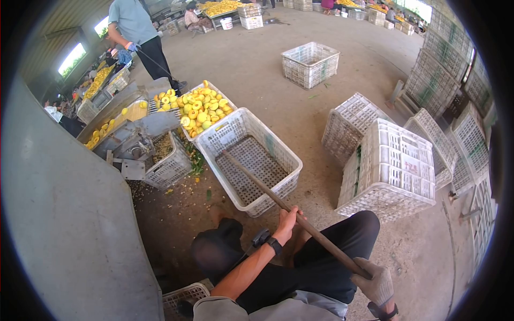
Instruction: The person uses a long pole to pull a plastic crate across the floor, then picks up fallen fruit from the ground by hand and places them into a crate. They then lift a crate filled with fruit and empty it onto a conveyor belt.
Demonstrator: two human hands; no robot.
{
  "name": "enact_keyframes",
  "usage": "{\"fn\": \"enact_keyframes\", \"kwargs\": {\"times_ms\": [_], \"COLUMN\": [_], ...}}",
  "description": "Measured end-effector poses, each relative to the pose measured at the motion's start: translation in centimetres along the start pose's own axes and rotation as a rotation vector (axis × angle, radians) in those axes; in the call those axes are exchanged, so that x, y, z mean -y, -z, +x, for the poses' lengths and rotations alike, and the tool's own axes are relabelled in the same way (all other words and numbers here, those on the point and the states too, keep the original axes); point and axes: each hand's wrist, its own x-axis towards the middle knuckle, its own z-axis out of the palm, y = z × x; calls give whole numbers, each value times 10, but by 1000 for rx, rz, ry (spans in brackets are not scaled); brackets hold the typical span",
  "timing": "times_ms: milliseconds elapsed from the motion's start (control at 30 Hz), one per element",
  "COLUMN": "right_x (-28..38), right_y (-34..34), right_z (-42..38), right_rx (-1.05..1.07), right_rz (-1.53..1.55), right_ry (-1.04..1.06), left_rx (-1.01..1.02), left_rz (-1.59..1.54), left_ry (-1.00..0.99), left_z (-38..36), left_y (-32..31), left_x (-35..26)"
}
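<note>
Pole [334,246] slants over the open crate [251,152] now, left hand [289,220] with fingers wrapped round it, gloved right hand [373,279] clenched about the near end!

The pole [316,233] looks like smooth matt wood; the crate [251,160], scuffed white plastic; the machine panel [69,198], smooth grey metal; the floor [375,69], rough.
</note>
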Motion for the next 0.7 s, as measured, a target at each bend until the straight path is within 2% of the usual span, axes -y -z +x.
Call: {"fn": "enact_keyframes", "kwargs": {"times_ms": [700], "right_x": [-3], "right_y": [-1], "right_z": [0], "right_rx": [-4], "right_rz": [-43], "right_ry": [8], "left_rx": [10], "left_rz": [-15], "left_ry": [-2], "left_z": [4], "left_y": [2], "left_x": [6]}}
